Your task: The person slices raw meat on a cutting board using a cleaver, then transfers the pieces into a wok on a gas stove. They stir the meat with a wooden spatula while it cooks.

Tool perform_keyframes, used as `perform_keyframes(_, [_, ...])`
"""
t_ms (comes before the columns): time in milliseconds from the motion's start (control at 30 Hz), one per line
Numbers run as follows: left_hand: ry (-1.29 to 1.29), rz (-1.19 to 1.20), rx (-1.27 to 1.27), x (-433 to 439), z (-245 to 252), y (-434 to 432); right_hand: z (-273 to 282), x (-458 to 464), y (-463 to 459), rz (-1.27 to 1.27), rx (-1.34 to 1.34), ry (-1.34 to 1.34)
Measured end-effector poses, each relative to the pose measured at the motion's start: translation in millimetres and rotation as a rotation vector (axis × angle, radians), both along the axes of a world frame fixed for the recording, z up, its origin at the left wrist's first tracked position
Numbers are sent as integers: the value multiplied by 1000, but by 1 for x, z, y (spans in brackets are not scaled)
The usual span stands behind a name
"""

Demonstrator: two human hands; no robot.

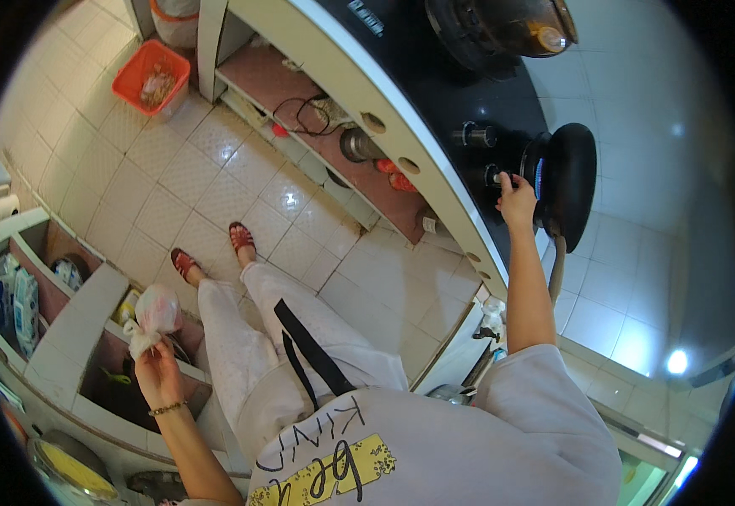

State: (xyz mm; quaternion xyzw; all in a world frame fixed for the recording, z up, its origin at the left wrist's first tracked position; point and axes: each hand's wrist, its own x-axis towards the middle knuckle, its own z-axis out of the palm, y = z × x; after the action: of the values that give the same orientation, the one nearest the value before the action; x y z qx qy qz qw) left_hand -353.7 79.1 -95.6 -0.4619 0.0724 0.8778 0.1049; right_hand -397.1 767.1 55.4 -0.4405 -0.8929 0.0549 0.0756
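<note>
My right hand (pixel 517 201) grips a control knob (pixel 493 176) on the black gas cooktop (pixel 469 95). A blue flame (pixel 539 177) burns at the burner beside it, under a black pan (pixel 573 183) with a long handle. A second knob (pixel 480 135) sits just past my fingers. My left hand (pixel 160 373) holds a knotted, thin plastic bag (pixel 157 310) by its gathered top, out over the lower shelves; what is inside is hard to tell. On the far burner stands an amber glass pot (pixel 532 31) with a citrus slice in it.
An orange bin (pixel 152 79) with waste stands on the tiled floor. Beneath the cooktop, a shelf (pixel 317 126) holds a cable, a metal container and red packages. Open compartments (pixel 45 284) with wipes packs line the other side. A round pan with yellow contents (pixel 70 468) lies at lower left.
</note>
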Motion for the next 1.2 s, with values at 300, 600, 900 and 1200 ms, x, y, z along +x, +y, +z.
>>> perform_keyframes(300, [-25, 29, 15, 11, -9, 0, 12, -5, -13, -44, -63, -17])
perform_keyframes(600, [-64, 27, -23, 6, -11, -2, 16, -9, -19, -61, -89, -55])
perform_keyframes(900, [-7, 41, 40, 4, -5, -19, 13, -7, -96, 127, -19, 198])
perform_keyframes(1200, [61, 93, -56, -46, 57, -20, -16, -18, -374, 868, -960, -222])
